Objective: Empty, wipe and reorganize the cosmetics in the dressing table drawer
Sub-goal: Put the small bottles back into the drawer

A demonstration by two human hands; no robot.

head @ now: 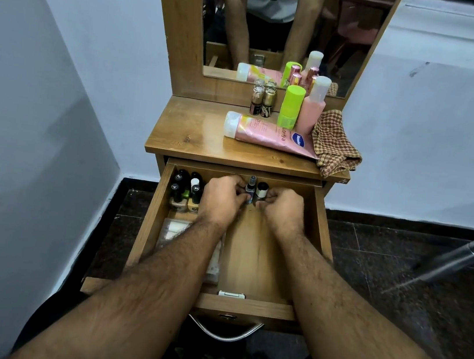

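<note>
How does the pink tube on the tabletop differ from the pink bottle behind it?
The pink tube lies flat on its side, while the pink bottle stands upright. The tube is wide and flattened with a blue logo near its end; the bottle is slim and round, with no label visible. The tube's white cap points left, the bottle's points up. Both are pink with white caps and sit on the tabletop.

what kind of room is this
Most likely a bedroom or dressing corner at home: a wooden dressing table with a tall mirror, lotion tube on top, and nail polish bottles in the open drawer.
</note>
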